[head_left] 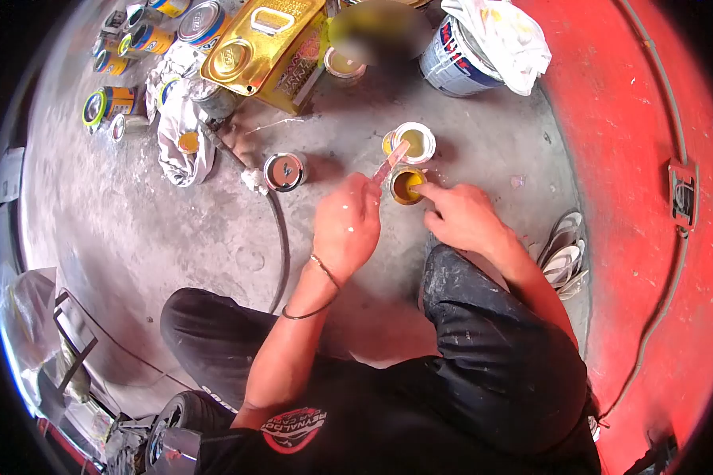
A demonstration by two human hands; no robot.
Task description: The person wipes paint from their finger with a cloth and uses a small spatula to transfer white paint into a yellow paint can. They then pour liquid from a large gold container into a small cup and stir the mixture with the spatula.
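My left hand (348, 220) is closed around a flat stirring stick (391, 161) that has a pinkish smear on it. Its far tip reaches over a white-rimmed tub (422, 141) with yellowish contents. Just nearer to me is a small metal can (399, 184) with yellow-orange paint inside. The index finger of my right hand (461, 215) hooks over this can's right rim, with the thumb lower down; the remaining fingers are mostly hidden. To the left, an open can (285, 172) with brownish contents stands on the concrete floor (214, 245).
A large gold tin (273, 39) and several paint cans (109, 104) stand at the back left, near a crumpled cloth (184, 146). A bucket (459, 59) draped with white cloth is at the back right. A hose (280, 253) crosses the floor. Sandals (564, 257) lie right.
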